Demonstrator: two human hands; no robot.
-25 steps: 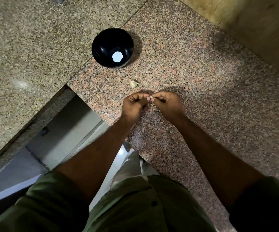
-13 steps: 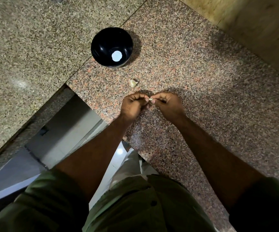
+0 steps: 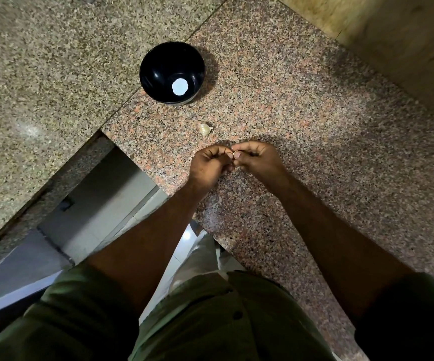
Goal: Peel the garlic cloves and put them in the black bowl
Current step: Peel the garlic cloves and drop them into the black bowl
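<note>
My left hand [image 3: 209,165] and my right hand [image 3: 256,158] meet fingertip to fingertip just above the granite counter. Together they pinch a small pale garlic clove [image 3: 234,154], most of it hidden by the fingers. A second piece of garlic [image 3: 205,128], pale and papery, lies on the counter a little beyond my hands. The black bowl [image 3: 158,66] stands farther back and to the left, with a round white spot on its bottom; I see no cloves inside it.
The speckled pinkish granite counter [image 3: 315,126] runs to the right and back. Its corner edge [image 3: 137,165] drops to the floor left of my hands. A greyer granite slab [image 3: 41,61] adjoins at the left. A yellowish wall [image 3: 393,29] bounds the far right.
My hands have stayed in the same spot, the fingertips shifting slightly on the clove. The bowl and the loose garlic piece have not moved.
</note>
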